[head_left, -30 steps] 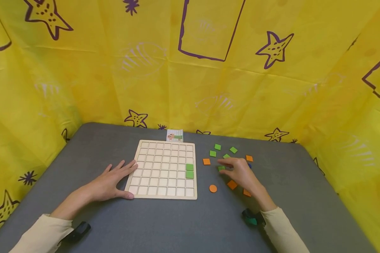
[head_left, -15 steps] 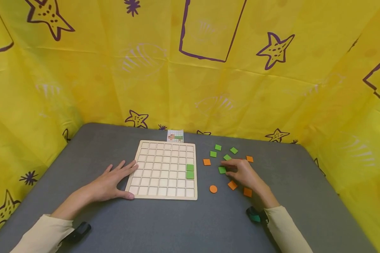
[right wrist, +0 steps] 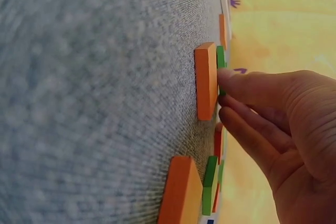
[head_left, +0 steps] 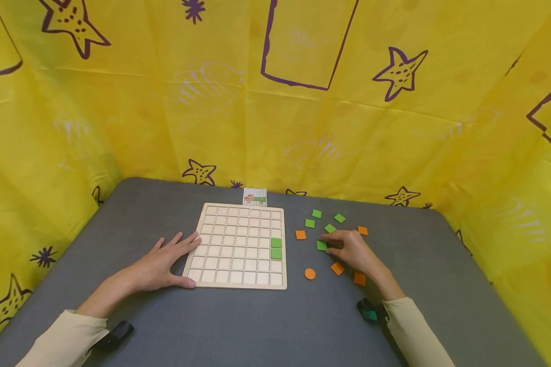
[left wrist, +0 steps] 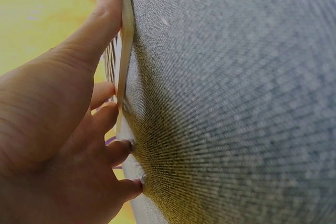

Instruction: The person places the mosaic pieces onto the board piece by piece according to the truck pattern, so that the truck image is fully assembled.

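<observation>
A pale wooden board (head_left: 233, 286) with a grid of square cells lies on the grey table. Two green tiles (head_left: 276, 248) sit one behind the other in its right-hand column. My left hand (head_left: 158, 265) rests at the board's left side, fingers spread, with the thumb on the front left corner; in the left wrist view the thumb (left wrist: 97, 22) lies over the rim. To the right of the board, my right hand (head_left: 351, 250) pinches a green square tile (head_left: 321, 245) at table level. The right wrist view shows the thumb against it, partly hiding it.
Several green tiles (head_left: 317, 213) lie behind the right hand. Orange square tiles (head_left: 337, 268) and an orange round piece (head_left: 309, 274) are scattered around it. A small printed card (head_left: 254, 197) touches the board's back edge. A yellow patterned curtain (head_left: 239, 127) hangs behind the table.
My right hand has shifted slightly right and back, and its thumb and finger have come onto the green tile's right side. The left hand keeps its place on the board.
</observation>
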A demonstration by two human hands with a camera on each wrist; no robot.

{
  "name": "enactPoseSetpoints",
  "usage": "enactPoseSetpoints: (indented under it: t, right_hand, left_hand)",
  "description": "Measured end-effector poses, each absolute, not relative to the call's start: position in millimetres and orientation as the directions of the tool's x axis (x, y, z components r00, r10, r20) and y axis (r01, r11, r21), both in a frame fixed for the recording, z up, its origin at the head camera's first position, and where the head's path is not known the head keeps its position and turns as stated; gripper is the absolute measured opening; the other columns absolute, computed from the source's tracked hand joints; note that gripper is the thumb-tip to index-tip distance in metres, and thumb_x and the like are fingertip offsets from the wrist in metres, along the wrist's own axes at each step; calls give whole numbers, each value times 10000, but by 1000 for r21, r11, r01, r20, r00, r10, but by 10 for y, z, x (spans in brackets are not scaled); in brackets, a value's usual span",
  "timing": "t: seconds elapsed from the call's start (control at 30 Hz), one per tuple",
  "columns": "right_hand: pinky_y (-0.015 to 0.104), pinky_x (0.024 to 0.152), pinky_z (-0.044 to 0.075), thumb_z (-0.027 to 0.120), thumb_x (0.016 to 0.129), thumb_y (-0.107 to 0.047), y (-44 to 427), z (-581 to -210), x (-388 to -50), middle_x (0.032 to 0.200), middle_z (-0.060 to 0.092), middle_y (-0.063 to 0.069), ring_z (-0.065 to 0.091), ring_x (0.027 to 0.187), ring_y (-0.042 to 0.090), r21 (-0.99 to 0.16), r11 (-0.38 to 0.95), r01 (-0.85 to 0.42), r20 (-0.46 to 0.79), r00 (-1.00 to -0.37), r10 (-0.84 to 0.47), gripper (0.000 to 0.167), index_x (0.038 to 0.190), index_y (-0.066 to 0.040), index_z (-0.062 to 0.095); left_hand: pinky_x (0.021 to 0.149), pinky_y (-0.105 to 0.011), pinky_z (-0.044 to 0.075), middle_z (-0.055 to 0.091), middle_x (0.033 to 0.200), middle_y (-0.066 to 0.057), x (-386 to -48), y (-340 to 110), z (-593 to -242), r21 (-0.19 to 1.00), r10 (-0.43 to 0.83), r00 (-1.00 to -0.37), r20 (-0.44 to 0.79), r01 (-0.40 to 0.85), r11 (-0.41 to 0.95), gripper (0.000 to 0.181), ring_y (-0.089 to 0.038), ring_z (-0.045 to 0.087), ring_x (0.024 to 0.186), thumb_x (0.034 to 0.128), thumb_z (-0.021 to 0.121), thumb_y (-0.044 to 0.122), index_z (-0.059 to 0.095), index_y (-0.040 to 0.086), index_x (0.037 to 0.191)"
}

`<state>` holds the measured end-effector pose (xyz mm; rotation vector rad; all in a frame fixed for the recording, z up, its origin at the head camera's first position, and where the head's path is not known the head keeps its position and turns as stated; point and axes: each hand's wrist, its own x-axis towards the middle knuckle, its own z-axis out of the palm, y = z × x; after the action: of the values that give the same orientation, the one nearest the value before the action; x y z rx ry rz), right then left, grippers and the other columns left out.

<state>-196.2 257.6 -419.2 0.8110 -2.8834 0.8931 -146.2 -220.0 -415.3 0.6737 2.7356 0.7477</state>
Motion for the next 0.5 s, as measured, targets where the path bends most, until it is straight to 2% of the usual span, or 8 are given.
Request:
enactPoseSetpoints:
  t: [0.5]
  right_hand:
    - [355, 808, 570, 796, 810, -66, 2393, -4128, -1995, 1059, 737, 51, 699, 959, 188, -506, 692, -515, 187, -849, -495, 344, 1147, -40, 731]
  left_hand:
    - [1051, -741, 26, 243, 1596, -174, -1460, -2211, -4149, 542, 502, -861, -76, 387, 746, 1077, -536, 133, 1423, 693, 759, 637, 352, 81, 1521]
